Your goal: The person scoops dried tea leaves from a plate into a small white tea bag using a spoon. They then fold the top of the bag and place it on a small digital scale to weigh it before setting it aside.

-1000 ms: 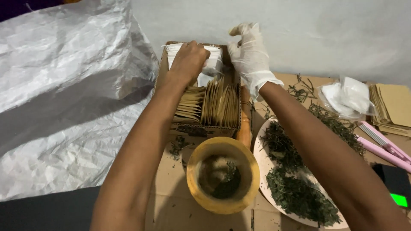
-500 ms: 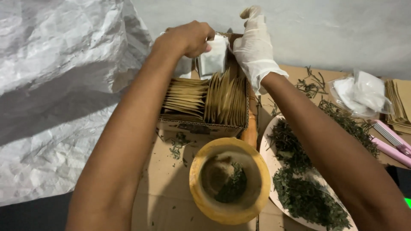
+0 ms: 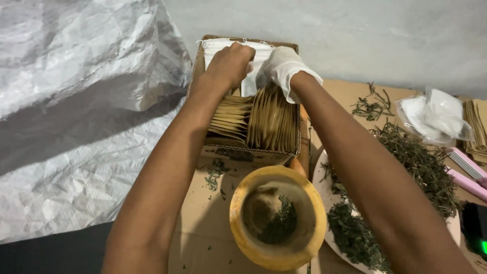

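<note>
My bare left hand [image 3: 229,65] and my white-gloved right hand [image 3: 282,68] meet over the far end of a cardboard box [image 3: 243,152]. Both grip a white drawstring pouch [image 3: 249,81] standing among other white pouches at the back of the box. The front of the box is packed with upright brown paper envelopes [image 3: 258,122]. Just in front of the box stands a yellow mortar [image 3: 276,215] with crushed green herb in it.
A white plate [image 3: 324,177] heaped with dried green leaves lies at the right. Farther right are a clear bag of white pouches [image 3: 433,116], a pink tool [image 3: 469,172] and more brown envelopes [image 3: 476,127]. A crinkled silver sheet [image 3: 76,111] covers the left.
Both hands have dropped from above the box down onto the white pouches at its back. The view has shifted closer over the box and mortar.
</note>
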